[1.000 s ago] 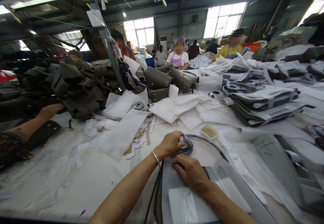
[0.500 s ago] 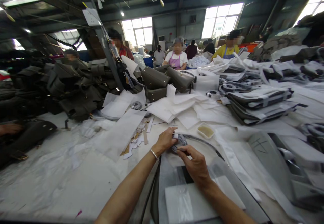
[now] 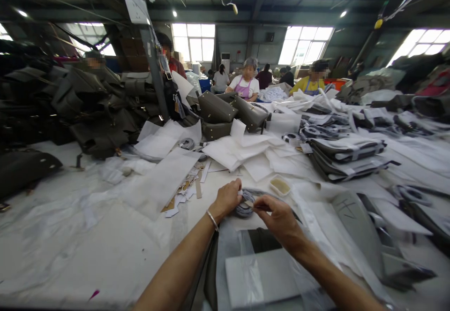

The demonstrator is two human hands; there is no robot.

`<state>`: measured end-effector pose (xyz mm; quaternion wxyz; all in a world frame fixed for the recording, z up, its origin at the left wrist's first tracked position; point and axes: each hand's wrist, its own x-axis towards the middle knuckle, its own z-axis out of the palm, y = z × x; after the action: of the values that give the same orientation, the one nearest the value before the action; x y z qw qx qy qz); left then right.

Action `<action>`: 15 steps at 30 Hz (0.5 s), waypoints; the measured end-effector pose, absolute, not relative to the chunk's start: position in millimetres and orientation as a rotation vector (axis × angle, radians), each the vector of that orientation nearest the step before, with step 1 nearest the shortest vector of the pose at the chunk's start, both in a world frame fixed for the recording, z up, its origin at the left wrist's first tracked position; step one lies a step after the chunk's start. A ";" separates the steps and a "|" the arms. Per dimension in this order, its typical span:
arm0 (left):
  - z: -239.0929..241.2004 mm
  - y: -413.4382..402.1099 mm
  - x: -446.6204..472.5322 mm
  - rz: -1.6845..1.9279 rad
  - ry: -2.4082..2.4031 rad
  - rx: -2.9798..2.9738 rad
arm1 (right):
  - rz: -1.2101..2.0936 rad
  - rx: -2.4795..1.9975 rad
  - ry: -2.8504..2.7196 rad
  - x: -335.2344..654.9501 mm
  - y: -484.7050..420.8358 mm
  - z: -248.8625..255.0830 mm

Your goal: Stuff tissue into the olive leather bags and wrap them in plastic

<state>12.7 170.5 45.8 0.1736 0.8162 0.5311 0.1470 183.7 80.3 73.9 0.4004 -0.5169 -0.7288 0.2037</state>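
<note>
My left hand (image 3: 228, 199) is closed on the left side of a coiled strap (image 3: 245, 210) in a grey wrapping, with a bit of white at its fingertips. At the coil's right side, my right hand (image 3: 277, 215) has thumb and finger pinched together. A small pale piece shows by those fingertips, too small to name. Under my forearms lies a dark grey bag (image 3: 264, 240), partly covered by clear film and a white foam sheet (image 3: 262, 278). Part of a strap curves from the coil behind my right hand.
A small dish (image 3: 280, 185) of yellowish contents stands beyond my right hand. Paper scraps (image 3: 183, 191) lie to the left, white sheets (image 3: 239, 151) ahead. Stacked wrapped bags (image 3: 346, 156) and a grey panel (image 3: 365, 236) fill the right. Several people work across the table.
My right fingertips have shifted slightly right, from the coil's front edge to its right side, and more of the coil shows. My left hand keeps hold. The view has turned slightly.
</note>
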 end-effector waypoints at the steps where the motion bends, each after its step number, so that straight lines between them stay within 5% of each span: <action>1: 45.1 170.9 11.5 0.424 1.505 2.304 | 0.501 -1.322 -1.888 185.3 80.8 74.2; 15: 17.9 183.3 9.1 0.621 1.438 2.175 | 0.455 -1.338 -1.988 171.8 96.6 42.4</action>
<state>9.1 183.3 17.9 0.2283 0.7900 0.5224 0.2255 171.8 96.6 42.4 0.3440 -0.5151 -0.7652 0.1752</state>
